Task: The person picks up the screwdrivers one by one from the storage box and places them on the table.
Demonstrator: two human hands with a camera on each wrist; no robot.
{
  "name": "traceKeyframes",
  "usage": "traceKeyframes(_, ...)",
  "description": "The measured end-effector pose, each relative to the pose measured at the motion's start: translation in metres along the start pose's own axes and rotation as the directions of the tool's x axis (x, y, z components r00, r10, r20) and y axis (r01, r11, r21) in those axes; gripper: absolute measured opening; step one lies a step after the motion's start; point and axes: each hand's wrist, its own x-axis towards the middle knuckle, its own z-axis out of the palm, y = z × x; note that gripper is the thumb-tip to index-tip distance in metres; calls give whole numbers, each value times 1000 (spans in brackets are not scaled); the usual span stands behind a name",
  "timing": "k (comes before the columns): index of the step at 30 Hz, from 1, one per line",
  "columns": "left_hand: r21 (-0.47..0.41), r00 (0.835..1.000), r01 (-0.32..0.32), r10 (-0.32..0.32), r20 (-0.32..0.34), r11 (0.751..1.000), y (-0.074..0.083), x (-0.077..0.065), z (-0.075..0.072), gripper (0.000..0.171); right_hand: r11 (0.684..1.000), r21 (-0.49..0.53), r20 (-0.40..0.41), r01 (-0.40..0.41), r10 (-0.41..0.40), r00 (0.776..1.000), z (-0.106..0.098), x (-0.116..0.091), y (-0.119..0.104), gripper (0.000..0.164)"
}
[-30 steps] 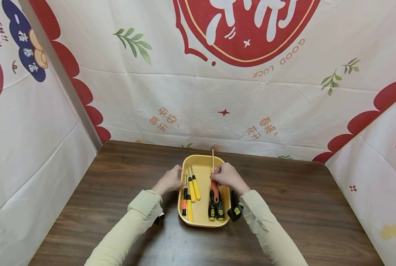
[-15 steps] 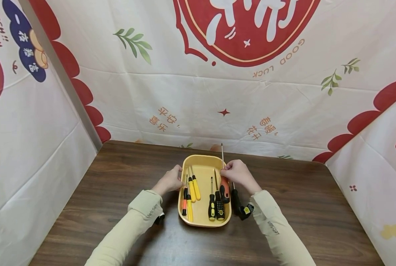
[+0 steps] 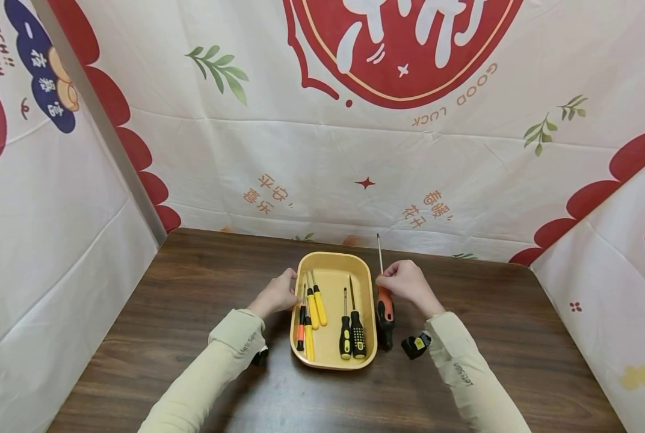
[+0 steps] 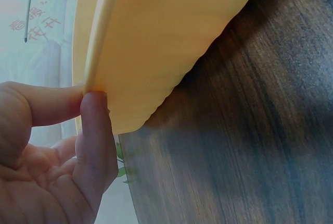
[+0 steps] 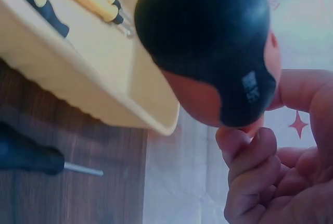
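My right hand (image 3: 407, 282) pinches a red and black screwdriver (image 3: 385, 310) at the shaft end of its handle, its long shaft pointing at the back wall. It hangs just right of the yellow tray (image 3: 330, 343); the right wrist view shows its black handle end (image 5: 203, 31) up close. Below it on the table lies a black screwdriver (image 5: 31, 153), mostly covered in the head view. My left hand (image 3: 277, 293) pinches the tray's left rim between thumb and finger, plain in the left wrist view. Two black and yellow screwdrivers (image 3: 357, 337) lie in the tray's right part.
Along the tray's left side lie several slim screwdrivers with yellow handles (image 3: 319, 308) and one red and black one (image 3: 301, 334). The brown wooden table (image 3: 479, 337) ends at a printed cloth (image 3: 322, 156) behind, with cloth walls on both sides.
My right hand has carried the red and black screwdriver rightward, from over the tray to beyond its right rim. The two black and yellow screwdrivers are uncovered. My left hand has stayed put.
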Motion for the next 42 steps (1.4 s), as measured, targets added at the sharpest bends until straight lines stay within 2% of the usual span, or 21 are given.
traceKeyframes(6,1,1000,3,-3,4,1000,1,0,0,48,999,-32,-17,-3,2,1000,-7,-1,9,15)
traceKeyframes(16,-4,1000,5,-5,-2,1000,2,-1,-1,47,999,-37,2,-24,24,1000,-11,-3,25,17)
traceKeyframes(42,-2,1000,22,-22,3,1000,0,0,-1,49,995,-62,33,-84,86,996,-9,-1,62,20)
